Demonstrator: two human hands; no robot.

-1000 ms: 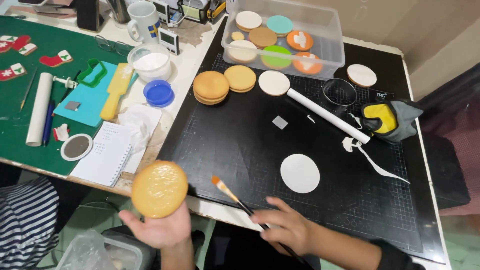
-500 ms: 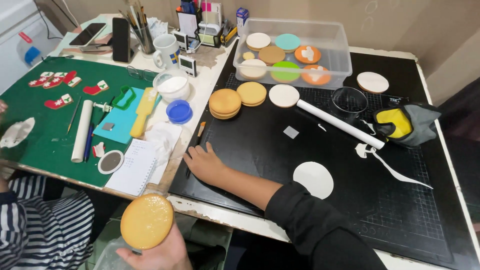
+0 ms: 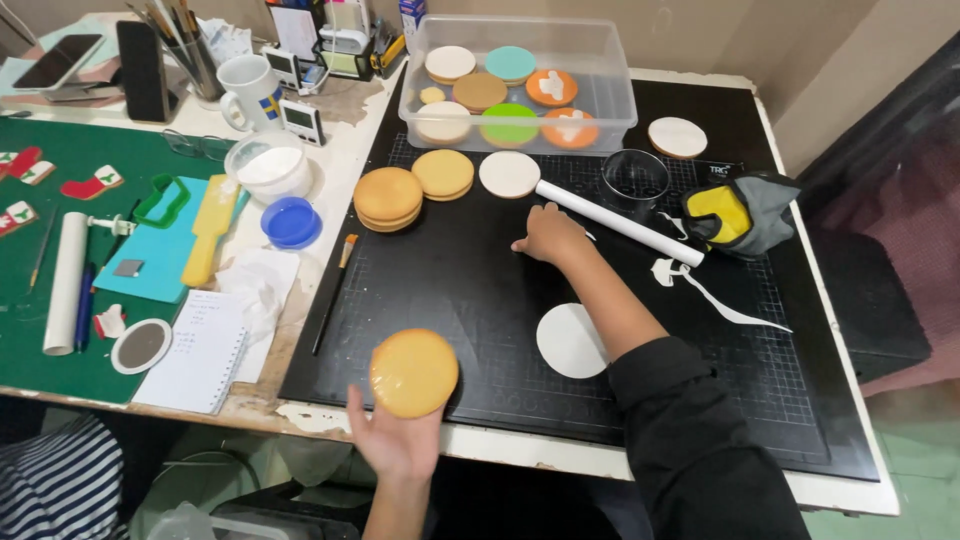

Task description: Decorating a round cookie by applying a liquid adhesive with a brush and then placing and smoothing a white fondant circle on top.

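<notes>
My left hand (image 3: 398, 440) grips one round golden cookie (image 3: 413, 373); my right hand (image 3: 548, 235), empty and half-curled, rests on the black mat (image 3: 440, 290) near one white roller (image 3: 620, 222).

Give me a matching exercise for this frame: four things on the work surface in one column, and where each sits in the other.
Things:
1. round yellow cookie
2. white rolling pin
3. paintbrush
4. flat white disc

Places:
A. lying along the black mat's left edge
B. on the mat beside the right forearm
C. held in the left hand
D. just right of the right hand

Pairs: 1-C, 2-D, 3-A, 4-B
</notes>
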